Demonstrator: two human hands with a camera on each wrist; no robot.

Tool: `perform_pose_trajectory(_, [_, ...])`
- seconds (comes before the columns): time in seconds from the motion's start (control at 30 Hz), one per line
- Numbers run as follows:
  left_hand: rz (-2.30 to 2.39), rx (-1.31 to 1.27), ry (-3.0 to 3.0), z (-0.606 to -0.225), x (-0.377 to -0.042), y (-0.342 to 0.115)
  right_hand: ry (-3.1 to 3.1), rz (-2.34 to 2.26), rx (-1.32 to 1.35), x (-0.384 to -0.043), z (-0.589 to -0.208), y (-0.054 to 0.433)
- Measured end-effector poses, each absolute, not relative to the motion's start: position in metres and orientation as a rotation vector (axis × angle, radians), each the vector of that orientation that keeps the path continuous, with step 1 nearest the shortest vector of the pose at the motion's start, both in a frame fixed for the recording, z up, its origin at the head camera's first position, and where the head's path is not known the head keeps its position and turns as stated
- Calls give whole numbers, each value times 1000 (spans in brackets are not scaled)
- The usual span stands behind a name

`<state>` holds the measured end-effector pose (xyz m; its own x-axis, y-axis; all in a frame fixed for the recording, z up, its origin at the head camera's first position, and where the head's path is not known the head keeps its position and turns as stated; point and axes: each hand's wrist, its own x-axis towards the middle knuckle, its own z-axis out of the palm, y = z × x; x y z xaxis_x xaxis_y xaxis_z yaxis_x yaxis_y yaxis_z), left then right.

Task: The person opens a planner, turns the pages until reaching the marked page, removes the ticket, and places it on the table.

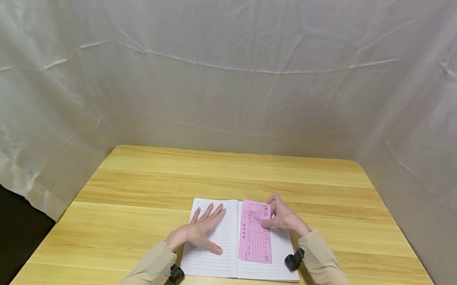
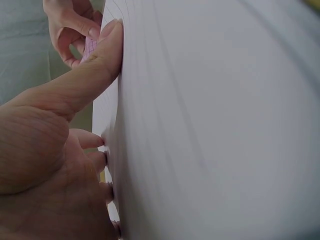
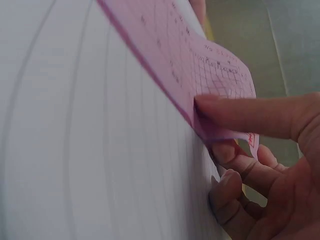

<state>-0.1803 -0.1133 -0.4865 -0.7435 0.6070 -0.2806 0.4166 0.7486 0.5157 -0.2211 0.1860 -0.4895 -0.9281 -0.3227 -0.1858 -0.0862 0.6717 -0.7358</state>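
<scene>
An open lined notebook (image 1: 226, 267) lies on the table. On its right page is a pink printed form slip (image 1: 254, 245) with a table grid and a red stamp-like mark. My right hand (image 1: 285, 216) pinches the slip's right edge between thumb and fingers; in the right wrist view the slip (image 3: 165, 60) bends up where the thumb presses it. My left hand (image 1: 201, 233) lies with spread, straight fingers on the left page. The left wrist view shows the left thumb (image 2: 95, 70) and fingertips touching the paper.
The wooden table (image 1: 133, 220) extends around the notebook on every side. Pale grey cloth (image 1: 232, 93) hangs behind and along both sides. A small black wrist camera (image 1: 176, 274) sits on the left wrist, another camera (image 1: 294, 259) on the right.
</scene>
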Motion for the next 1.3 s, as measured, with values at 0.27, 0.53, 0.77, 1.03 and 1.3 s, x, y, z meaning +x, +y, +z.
perform_pose_trajectory(0.27, [598, 779, 2503, -488, -183, -114, 2331, -1377, -284, -220, -488, 193])
perform_pose_trajectory(0.53, [595, 766, 2499, -488, -183, -114, 2077, -1587, -290, -220, -493, 215])
perform_pose_trajectory(0.77, [596, 772, 2489, -488, -181, -114, 1763, -1832, -302, -221, -497, 246])
perform_pose_trajectory(1.03, [595, 779, 2493, -485, -180, -116, 1674, -2064, -107, -224, -493, 278])
perform_pose_trajectory(1.3, [597, 772, 2498, -484, -180, -116, 1904, -2063, 93, -232, -496, 303])
